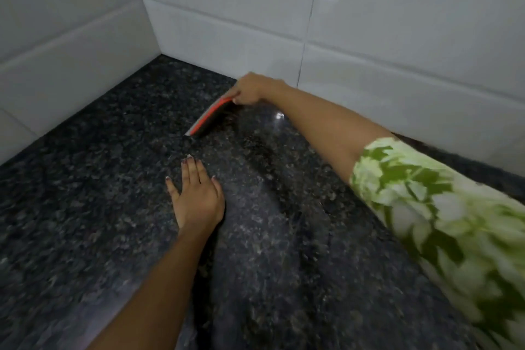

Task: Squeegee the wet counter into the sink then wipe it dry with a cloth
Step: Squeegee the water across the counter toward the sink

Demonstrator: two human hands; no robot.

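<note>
I have one view only, from the head camera: it looks forward and down, close over the dark worktop [85,207], facing the tiled wall corner [154,37] beyond it.

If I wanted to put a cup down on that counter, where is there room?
Bare counter lies left of the left hand, out to the left wall. The corner beyond the squeegee is also free. The near strip between the two arms is bare too. It is crowded only around the right hand by the back wall.

glossy speckled dark stone counter [113,207], glossy white wall tiles [397,37], patterned cloth sleeve [440,207].
</note>
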